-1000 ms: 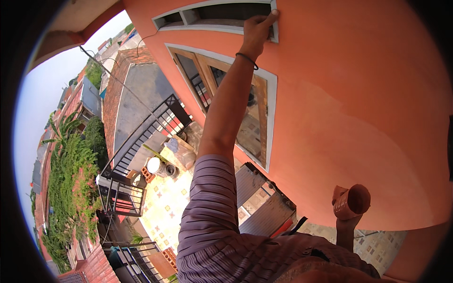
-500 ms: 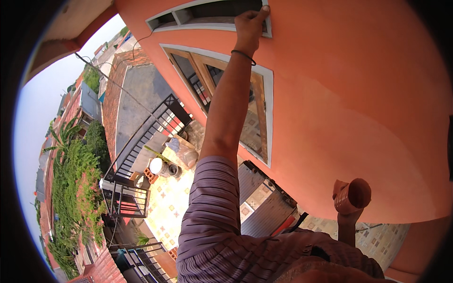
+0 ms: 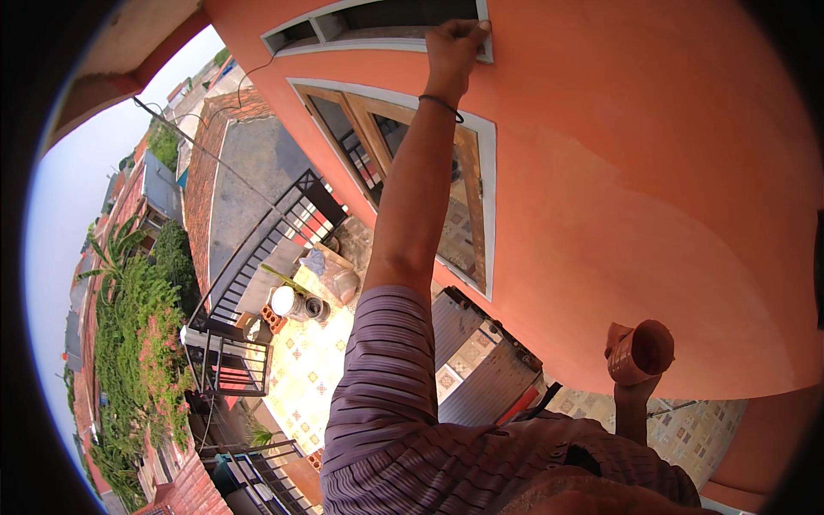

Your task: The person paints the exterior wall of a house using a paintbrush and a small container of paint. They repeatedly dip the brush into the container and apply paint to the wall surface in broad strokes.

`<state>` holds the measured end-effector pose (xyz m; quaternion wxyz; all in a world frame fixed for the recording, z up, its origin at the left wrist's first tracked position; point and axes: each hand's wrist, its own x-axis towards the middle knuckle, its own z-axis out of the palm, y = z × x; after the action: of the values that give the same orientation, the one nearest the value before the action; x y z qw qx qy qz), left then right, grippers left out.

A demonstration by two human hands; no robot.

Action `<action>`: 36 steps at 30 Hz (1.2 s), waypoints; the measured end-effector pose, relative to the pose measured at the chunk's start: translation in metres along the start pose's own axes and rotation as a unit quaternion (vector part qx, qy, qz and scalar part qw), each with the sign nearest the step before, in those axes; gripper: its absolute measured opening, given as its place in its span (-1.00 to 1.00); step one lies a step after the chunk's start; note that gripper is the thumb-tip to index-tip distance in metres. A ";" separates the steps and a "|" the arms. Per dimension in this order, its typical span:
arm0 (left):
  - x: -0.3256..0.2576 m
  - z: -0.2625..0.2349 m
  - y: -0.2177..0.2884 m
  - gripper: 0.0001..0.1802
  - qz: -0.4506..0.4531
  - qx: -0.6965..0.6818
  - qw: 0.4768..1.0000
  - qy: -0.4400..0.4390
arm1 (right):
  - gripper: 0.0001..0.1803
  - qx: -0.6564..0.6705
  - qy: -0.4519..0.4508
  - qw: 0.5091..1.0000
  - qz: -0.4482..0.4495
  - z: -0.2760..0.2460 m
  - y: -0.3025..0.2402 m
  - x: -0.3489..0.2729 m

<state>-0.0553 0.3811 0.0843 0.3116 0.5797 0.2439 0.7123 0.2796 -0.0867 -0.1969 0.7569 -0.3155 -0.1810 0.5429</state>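
Observation:
My left hand (image 3: 452, 56) is stretched up to the right end of the white frame of a high, narrow window (image 3: 386, 19). Its fingers are closed and the thumb lies near the frame's side strip, against the orange wall (image 3: 618, 163). What the fingers pinch, if anything, is hidden. Low at the right, my right hand (image 3: 635, 388) grips a reddish-brown cup (image 3: 639, 354) from below. The cup is tilted, its round mouth showing a dark inside; it stands apart from the wall.
Below the high window is a larger wood-and-glass window (image 3: 481, 210) in a white frame. Far down on the tiled floor (image 3: 309, 369) stand a white-topped bucket (image 3: 286, 300) and hollow bricks (image 3: 272, 318). A black railing (image 3: 257, 249) edges the balcony, with trees and roofs beyond.
My left hand has shifted slightly down along the right end of the window frame, fingers still closed. The cup has barely moved in my right hand.

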 end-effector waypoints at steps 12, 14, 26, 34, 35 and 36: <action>-0.010 -0.008 0.004 -0.65 -0.006 0.052 0.998 -0.019 | -0.29 0.016 0.004 1.000 0.001 0.000 -0.001 -0.002; -0.012 -0.009 0.005 -0.61 -0.018 0.066 0.997 -0.017 | -0.29 0.009 0.048 0.999 0.003 -0.001 -0.001 -0.003; -0.091 -0.048 0.060 -0.20 -0.068 0.102 0.971 -0.204 | -0.21 0.021 -0.026 0.999 -0.026 -0.020 -0.010 0.000; -0.220 -0.090 0.132 -0.12 -0.290 0.257 0.707 -0.592 | -0.21 0.004 -0.027 0.999 -0.017 -0.017 -0.014 -0.007; -0.232 -0.093 0.138 -0.11 -0.283 0.283 0.683 -0.611 | -0.21 0.009 -0.035 0.999 -0.012 -0.016 -0.013 -0.009; -0.244 -0.097 0.143 -0.01 -0.270 0.306 0.673 -0.617 | -0.22 0.011 -0.061 0.998 -0.002 -0.016 -0.012 -0.009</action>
<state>-0.1407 0.1069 0.0015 0.3749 0.8589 0.3469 -0.0372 0.2948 -0.1023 -0.2000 0.7492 -0.2734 -0.2217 0.5611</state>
